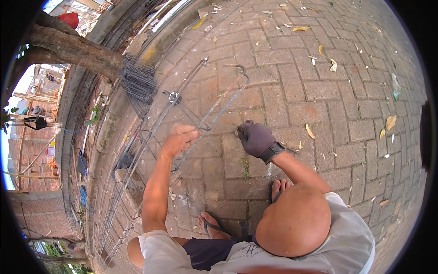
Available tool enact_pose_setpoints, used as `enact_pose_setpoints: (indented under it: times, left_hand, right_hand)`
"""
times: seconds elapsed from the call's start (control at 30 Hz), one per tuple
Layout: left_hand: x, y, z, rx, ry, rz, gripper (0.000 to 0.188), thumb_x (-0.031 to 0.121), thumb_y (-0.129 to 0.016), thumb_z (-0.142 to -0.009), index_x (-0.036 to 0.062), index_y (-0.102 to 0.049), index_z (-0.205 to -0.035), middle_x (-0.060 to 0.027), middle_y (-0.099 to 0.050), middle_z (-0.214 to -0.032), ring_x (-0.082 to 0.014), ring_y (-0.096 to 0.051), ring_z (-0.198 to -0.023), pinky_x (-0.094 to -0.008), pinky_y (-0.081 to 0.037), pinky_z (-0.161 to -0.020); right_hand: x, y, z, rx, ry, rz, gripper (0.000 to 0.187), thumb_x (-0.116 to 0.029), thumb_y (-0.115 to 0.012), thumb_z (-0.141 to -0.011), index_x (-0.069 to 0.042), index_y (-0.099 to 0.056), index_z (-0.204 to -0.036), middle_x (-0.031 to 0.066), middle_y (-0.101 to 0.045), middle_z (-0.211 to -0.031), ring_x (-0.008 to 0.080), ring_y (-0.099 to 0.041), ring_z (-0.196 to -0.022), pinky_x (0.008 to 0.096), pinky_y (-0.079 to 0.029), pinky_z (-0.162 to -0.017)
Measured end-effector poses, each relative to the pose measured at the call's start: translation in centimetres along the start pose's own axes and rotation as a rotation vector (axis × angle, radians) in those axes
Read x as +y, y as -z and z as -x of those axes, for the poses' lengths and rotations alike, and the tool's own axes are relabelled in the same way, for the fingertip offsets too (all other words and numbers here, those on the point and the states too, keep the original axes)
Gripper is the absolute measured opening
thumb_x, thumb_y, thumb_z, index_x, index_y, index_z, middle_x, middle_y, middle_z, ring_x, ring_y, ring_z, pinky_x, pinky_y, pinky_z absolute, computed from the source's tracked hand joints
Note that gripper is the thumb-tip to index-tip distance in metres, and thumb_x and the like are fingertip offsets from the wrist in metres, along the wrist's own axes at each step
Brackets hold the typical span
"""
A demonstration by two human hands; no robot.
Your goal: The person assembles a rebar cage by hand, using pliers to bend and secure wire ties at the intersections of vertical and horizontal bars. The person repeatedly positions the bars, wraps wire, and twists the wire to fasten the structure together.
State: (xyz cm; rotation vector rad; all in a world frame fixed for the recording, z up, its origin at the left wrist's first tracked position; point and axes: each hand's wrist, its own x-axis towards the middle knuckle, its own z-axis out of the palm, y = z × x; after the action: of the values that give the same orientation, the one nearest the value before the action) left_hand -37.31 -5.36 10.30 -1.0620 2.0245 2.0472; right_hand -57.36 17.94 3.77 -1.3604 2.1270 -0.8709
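A dark purple-grey glove [257,139] covers one hand above reddish-brown herringbone brick paving [319,91] and grey steel rods [182,86].

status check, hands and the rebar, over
Left hand bare, gripping rebar cage. Right hand gloved, closed on hooked steel bar. Nothing in the way.

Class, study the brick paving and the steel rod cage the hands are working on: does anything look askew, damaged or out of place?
Dry yellow leaves and a scrap of pale litter lie scattered over the reddish brick paving. The thin steel rod cage leans unevenly, its long bars bowed.
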Motion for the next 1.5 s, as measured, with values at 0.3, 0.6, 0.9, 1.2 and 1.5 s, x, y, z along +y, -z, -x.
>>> enact_pose_setpoints:
  times: [0.3, 0.6, 0.9, 1.2, 1.5]
  left_hand:
    - [-0.5, -0.8, 0.4, 0.020, -0.115, -0.167, 0.031, 0.025, -0.071, -0.098, 0.0013, -0.068, -0.079, 0.0044, -0.047, -0.063, -0.0048, -0.038, -0.054, -0.0246, -0.025, -0.048]
    - [-1.1, -0.7, -0.1, 0.005, -0.183, -0.183, 0.034, 0.026, -0.069, -0.099, 0.0018, -0.065, -0.074, 0.0042, -0.049, -0.063, -0.0055, -0.040, -0.056, -0.0262, -0.028, -0.051]
    - [-2.2, -1.4, -0.1, 0.146, -0.285, -0.385, 0.026, 0.018, -0.065, -0.098, 0.0036, -0.067, -0.076, 0.0025, -0.053, -0.065, -0.0057, -0.045, -0.060, -0.0247, -0.032, -0.053]
    - [-0.8, -2.1, 0.9, 0.220, -0.092, -0.018, 0.016, 0.014, -0.070, -0.096, -0.0019, -0.074, -0.095, -0.0018, -0.065, -0.072, -0.0098, -0.062, -0.069, -0.0256, -0.046, -0.054]
    - [0.3, -3.8, 2.0, 0.662, -0.594, -0.596, 0.011, 0.006, -0.071, -0.091, 0.0000, -0.076, -0.098, -0.0109, -0.074, -0.088, -0.0198, -0.071, -0.078, -0.0354, -0.056, -0.068]
  right_hand:
    - [-4.9, -3.0, -4.5, -0.001, 0.272, -0.230, 0.023, -0.019, -0.060, -0.094, 0.001, -0.067, -0.102, 0.0196, -0.071, -0.087, 0.0329, -0.071, -0.082, 0.0469, -0.055, -0.073]
    - [-2.9, -4.1, -6.2, -0.300, 0.123, -0.992, 0.038, -0.040, -0.070, -0.093, -0.002, -0.075, -0.092, -0.0011, -0.059, -0.070, 0.0102, -0.051, -0.065, 0.0315, -0.043, -0.059]
    - [-5.0, -5.8, -5.4, -0.060, -0.006, -1.048, 0.033, -0.032, -0.074, -0.092, 0.000, -0.074, -0.083, -0.0013, -0.057, -0.066, 0.0070, -0.049, -0.065, 0.0301, -0.042, -0.057]
    - [-5.2, -8.5, -5.7, 0.010, -0.026, -1.261, 0.029, -0.026, -0.071, -0.095, 0.002, -0.073, -0.088, -0.0013, -0.063, -0.073, 0.0073, -0.052, -0.066, 0.0290, -0.043, -0.058]
    - [-5.6, -8.3, -6.4, 0.049, 0.000, -1.171, 0.028, -0.024, -0.070, -0.095, 0.003, -0.071, -0.088, -0.0002, -0.062, -0.072, 0.0080, -0.053, -0.066, 0.0311, -0.044, -0.058]
